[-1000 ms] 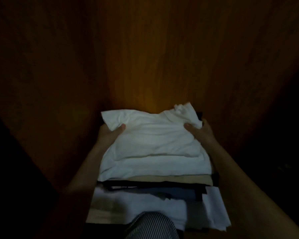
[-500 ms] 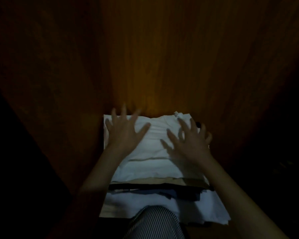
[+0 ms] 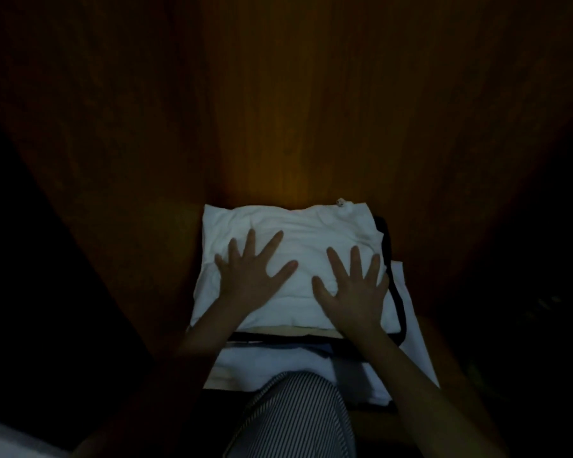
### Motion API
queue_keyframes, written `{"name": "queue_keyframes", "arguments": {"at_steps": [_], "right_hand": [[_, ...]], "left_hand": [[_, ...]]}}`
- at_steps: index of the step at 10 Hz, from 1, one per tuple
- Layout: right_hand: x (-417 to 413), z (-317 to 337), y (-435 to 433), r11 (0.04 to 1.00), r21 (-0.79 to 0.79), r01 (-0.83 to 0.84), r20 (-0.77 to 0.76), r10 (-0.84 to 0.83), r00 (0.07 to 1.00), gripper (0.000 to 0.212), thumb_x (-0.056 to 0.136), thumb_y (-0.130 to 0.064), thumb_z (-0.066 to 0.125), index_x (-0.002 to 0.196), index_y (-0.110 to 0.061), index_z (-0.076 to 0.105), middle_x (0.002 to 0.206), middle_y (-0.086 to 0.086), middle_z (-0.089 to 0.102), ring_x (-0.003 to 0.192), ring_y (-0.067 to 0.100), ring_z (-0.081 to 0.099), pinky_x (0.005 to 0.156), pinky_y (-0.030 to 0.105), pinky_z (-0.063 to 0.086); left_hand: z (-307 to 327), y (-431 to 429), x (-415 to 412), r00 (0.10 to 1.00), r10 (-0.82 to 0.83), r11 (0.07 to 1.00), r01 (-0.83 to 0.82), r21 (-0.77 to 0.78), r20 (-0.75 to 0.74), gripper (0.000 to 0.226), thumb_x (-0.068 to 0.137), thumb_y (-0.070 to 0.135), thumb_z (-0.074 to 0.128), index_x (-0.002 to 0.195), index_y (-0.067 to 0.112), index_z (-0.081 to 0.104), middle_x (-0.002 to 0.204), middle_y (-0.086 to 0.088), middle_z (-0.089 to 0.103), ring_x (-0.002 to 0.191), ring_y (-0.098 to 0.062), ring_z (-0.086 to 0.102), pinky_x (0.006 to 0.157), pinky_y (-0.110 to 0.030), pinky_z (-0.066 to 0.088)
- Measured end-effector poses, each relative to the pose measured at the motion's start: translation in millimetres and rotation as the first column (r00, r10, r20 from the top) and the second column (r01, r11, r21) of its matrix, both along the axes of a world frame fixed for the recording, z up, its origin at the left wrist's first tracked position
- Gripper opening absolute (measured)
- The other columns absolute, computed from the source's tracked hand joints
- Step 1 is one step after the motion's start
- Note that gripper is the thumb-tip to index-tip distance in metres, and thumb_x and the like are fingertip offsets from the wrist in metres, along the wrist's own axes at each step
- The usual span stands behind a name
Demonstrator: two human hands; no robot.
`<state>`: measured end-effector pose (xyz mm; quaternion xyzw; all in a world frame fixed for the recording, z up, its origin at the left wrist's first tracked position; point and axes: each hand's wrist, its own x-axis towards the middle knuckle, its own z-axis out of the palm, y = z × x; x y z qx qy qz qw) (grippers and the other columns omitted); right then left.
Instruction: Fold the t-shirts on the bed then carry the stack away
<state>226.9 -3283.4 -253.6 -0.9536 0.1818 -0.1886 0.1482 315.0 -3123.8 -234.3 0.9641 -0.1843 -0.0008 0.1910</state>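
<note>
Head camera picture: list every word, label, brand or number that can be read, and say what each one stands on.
No text can be read in this picture.
Small tag at the far right corner of the white t-shirt: too small and dim to read, if it bears any print at all.
Striped cloth at the bottom edge: stripes only, no lettering visible.
</note>
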Motion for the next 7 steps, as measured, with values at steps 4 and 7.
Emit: {"name": "queue_keyframes", "arguments": {"at_steps": [4,7], "right_hand": [[29.8,8.5,-8.4,1.0,-0.018,0.024,-0.047,-0.025,0.999,0.088,0.068,-0.074,0.004,0.143,-0.039,0.031,0.155,0.007,0.022,0.142,0.039,0.003,0.11,0.058,0.001],[14.2,74.8,-10.0,0.988,0.068,-0.139,0.039,0.137,0.99,0.066,0.087,-0.059,0.018,0.141,-0.027,0.038,0.155,0.003,0.02,0.144,0.03,0.007,0.112,0.046,-0.005]], "left_hand": [[2.1,-10.3,27.9,1.0,0.017,1.0,-0.017,-0.009,0.013,0.066,0.082,0.077,0.028,0.141,0.057,0.006,0.159,0.003,0.006,0.144,-0.033,0.006,0.112,-0.059,0.006],[54.1,-14.4,14.4,0.996,-0.067,0.994,0.072,0.084,-0.064,0.056,0.095,0.06,0.014,0.147,0.042,0.013,0.159,-0.004,0.008,0.145,-0.03,0.006,0.114,-0.054,-0.004]]}}
